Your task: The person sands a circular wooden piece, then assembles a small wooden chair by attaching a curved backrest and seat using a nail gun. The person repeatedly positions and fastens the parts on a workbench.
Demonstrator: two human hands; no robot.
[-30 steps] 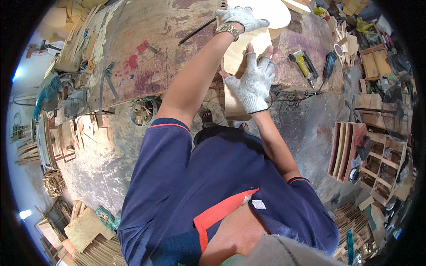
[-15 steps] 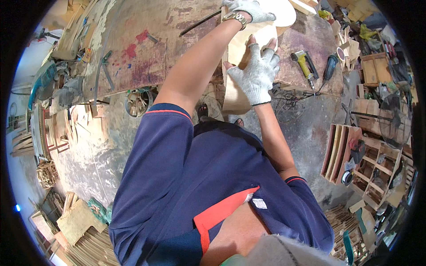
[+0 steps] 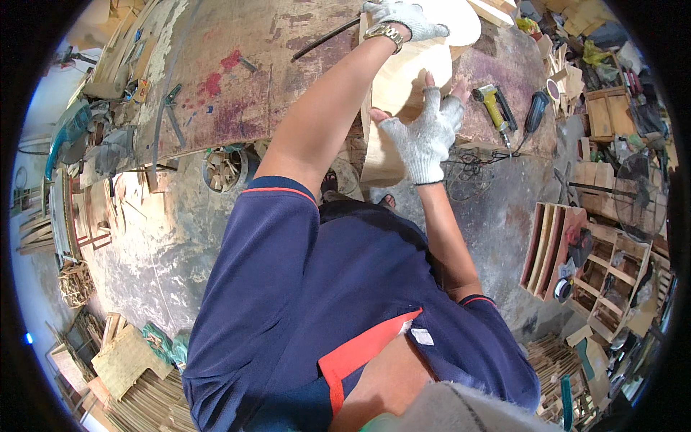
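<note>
A long pale sheet of thin wood (image 3: 403, 79) lies on the worn workbench, its near end reaching past the bench's front edge. My left hand (image 3: 407, 20), in a white knitted glove with a watch at the wrist, rests flat across the far part of the sheet, fingers stretched out. Nearer to me, my right hand (image 3: 429, 137), in a fingerless white glove, is spread over the sheet's right edge with nothing held. I cannot tell whether its fingertips touch the wood. A pale rounded piece (image 3: 461, 25) lies beside my left hand.
On the workbench (image 3: 302, 93), a yellow-green air tool (image 3: 493, 108) and a dark corded power tool (image 3: 537, 108) lie to the right. A dark rod (image 3: 324, 39) and a clamp-like tool (image 3: 173, 115) lie left. Wooden racks (image 3: 612, 273) stand at right; a bucket of scraps (image 3: 224, 169) is below the bench.
My right hand has shifted slightly right and toward me, from lying flat on the sheet to its right edge. My left hand has stayed nearly in place.
</note>
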